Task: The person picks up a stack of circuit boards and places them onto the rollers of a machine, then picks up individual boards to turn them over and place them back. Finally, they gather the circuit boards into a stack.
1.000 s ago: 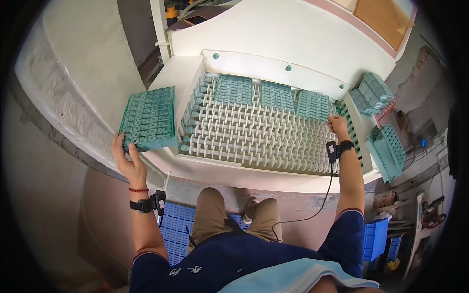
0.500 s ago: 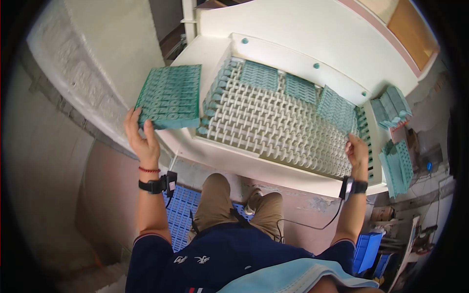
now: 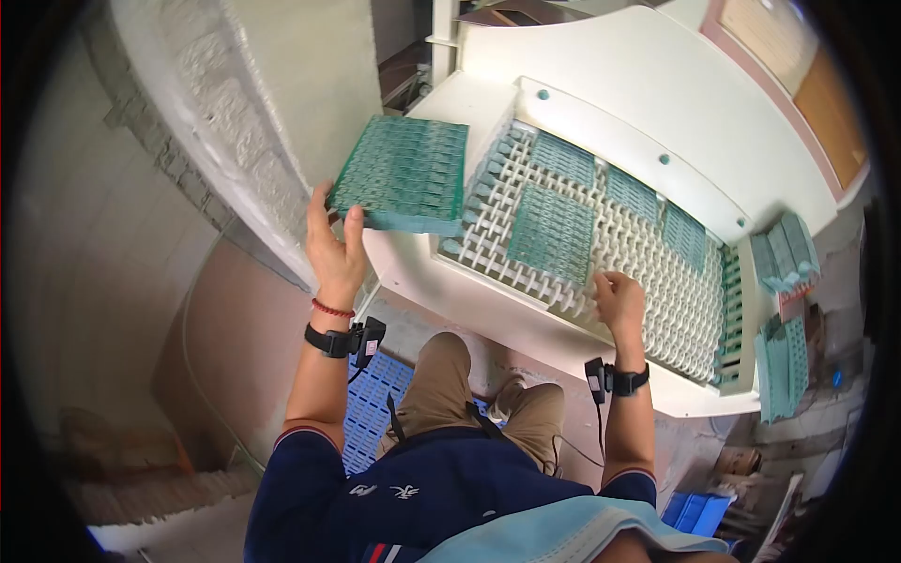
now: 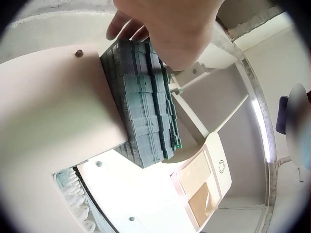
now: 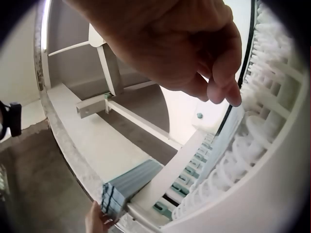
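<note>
My left hand (image 3: pixel 334 249) grips the near left corner of a thick stack of green circuit board panels (image 3: pixel 404 174), thumb on the front side and fingers along the left. The stack sits on the left end of a white machine, its layered edges (image 4: pixel 143 104) showing in the left wrist view. My right hand (image 3: pixel 621 302) pinches the near right corner of a single green circuit board panel (image 3: pixel 552 232) over the white roller bed (image 3: pixel 648 281). In the right wrist view the fingertips (image 5: pixel 233 94) meet at that panel's pale edge.
Three more panels lie along the back of the bed, one of them at the right (image 3: pixel 684 236). Teal slotted racks (image 3: pixel 782 366) stand at the machine's right end. A rough wall (image 3: pixel 188 103) rises on the left. Blue slatted flooring (image 3: pixel 375 413) lies by the feet.
My right hand has moved left from the back right panel and now has another panel at the bed's left part. The left hand stays at the stack; the head view has turned.
</note>
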### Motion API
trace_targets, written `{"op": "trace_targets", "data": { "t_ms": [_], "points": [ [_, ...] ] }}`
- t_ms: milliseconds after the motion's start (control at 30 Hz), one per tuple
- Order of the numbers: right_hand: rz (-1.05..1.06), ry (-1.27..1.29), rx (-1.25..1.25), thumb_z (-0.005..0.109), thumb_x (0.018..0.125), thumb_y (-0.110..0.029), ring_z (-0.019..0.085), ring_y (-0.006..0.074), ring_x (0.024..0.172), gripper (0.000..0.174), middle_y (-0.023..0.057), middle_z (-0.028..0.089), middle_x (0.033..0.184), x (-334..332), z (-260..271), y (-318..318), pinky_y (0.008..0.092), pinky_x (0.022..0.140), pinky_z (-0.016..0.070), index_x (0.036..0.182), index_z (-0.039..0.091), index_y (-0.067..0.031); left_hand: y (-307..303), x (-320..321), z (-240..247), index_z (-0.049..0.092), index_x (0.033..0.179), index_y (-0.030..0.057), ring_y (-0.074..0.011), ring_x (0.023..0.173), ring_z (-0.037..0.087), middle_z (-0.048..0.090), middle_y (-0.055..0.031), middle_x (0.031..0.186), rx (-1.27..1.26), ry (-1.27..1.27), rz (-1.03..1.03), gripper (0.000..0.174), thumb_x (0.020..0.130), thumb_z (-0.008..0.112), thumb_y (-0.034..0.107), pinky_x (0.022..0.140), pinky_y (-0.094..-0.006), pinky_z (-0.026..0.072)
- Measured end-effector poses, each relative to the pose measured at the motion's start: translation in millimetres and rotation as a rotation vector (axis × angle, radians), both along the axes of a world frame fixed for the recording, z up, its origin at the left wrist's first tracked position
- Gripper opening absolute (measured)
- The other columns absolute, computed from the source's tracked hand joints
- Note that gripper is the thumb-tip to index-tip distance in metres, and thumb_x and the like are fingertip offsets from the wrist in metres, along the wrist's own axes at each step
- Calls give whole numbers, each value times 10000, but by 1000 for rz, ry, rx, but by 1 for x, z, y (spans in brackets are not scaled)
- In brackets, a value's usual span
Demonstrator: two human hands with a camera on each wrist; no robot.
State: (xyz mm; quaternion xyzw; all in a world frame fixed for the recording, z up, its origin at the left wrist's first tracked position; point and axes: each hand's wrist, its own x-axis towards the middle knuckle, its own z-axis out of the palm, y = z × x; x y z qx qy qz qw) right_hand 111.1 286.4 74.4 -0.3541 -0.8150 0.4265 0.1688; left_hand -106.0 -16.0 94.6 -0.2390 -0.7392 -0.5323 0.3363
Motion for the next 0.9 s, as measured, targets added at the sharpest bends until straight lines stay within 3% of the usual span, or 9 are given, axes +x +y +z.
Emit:
{"op": "trace_targets", "data": {
  "t_ms": [33, 100, 233, 300, 400, 467, 700, 833, 900],
  "points": [
    [-25, -52, 135, 563, 826, -166, 527, 101, 404, 221, 86, 602, 582, 0, 5, -3, 213, 376, 384, 815, 613, 49, -1, 0, 0, 462, 1147, -18, -229, 915, 544, 531, -150, 1084, 2, -5, 20, 370, 859, 523, 207, 747, -315, 446],
    [30, 6, 106, 569, 825, -181, 509, 84, 402, 233, 69, 598, 564, -5, 14, -8, 208, 369, 361, 785, 617, 43, -1, 2, 1, 459, 1143, -28, -249, 930, 544, 529, -163, 1087, -118, -40, 57, 383, 851, 537, 208, 749, -318, 449],
    [251, 108, -23, 584, 820, -233, 478, 68, 409, 274, 49, 575, 556, -38, 44, -35, 205, 379, 370, 774, 610, 36, 5, 16, 17, 515, 1076, -19, -326, 964, 511, 501, -180, 1115, -384, 193, 301, 406, 797, 599, 265, 785, -365, 435],
    [362, 188, -178, 605, 804, -293, 487, 70, 441, 321, 46, 576, 598, -62, 60, -49, 203, 388, 386, 779, 610, 27, 7, 19, 18, 537, 1048, -5, -343, 1014, 476, 490, -175, 1136, -397, 238, 307, 420, 772, 616, 301, 839, -400, 402],
    [404, 155, -199, 601, 812, -309, 486, 70, 490, 336, 51, 581, 672, -102, 72, -60, 196, 395, 402, 821, 596, 27, 9, 20, 18, 541, 1049, 6, -348, 1067, 439, 505, -158, 1122, -455, 276, 267, 431, 763, 620, 319, 894, -434, 352],
    [405, 242, -385, 612, 802, -326, 488, 81, 507, 377, 63, 573, 689, -125, 77, -70, 207, 405, 418, 856, 582, 45, 8, 19, 17, 534, 1046, 1, -352, 1055, 442, 509, -162, 1107, -456, 283, 266, 444, 754, 626, 323, 891, -438, 352],
    [402, 236, -664, 655, 777, -248, 466, 81, 473, 322, 59, 524, 643, -158, 71, -85, 204, 377, 399, 815, 562, 58, 5, 12, 12, 489, 1111, 20, -355, 1054, 434, 524, -153, 1092, -330, 250, 126, 477, 744, 641, 285, 894, -432, 350],
    [379, 254, -626, 658, 774, -228, 462, 80, 459, 301, 54, 520, 621, -159, 70, -88, 204, 374, 401, 790, 566, 58, 3, 10, 9, 523, 1092, 18, -340, 1061, 437, 541, -126, 1095, -228, 217, 49, 411, 771, 618, 256, 888, -401, 356],
    [340, 222, -419, 641, 784, -229, 489, 87, 483, 292, 60, 545, 632, -156, 74, -90, 207, 384, 410, 737, 572, 51, 2, 14, 12, 537, 1086, 26, -332, 1059, 436, 561, -99, 1076, -313, 239, 66, 407, 755, 633, 242, 881, -389, 361]
  ]
}}
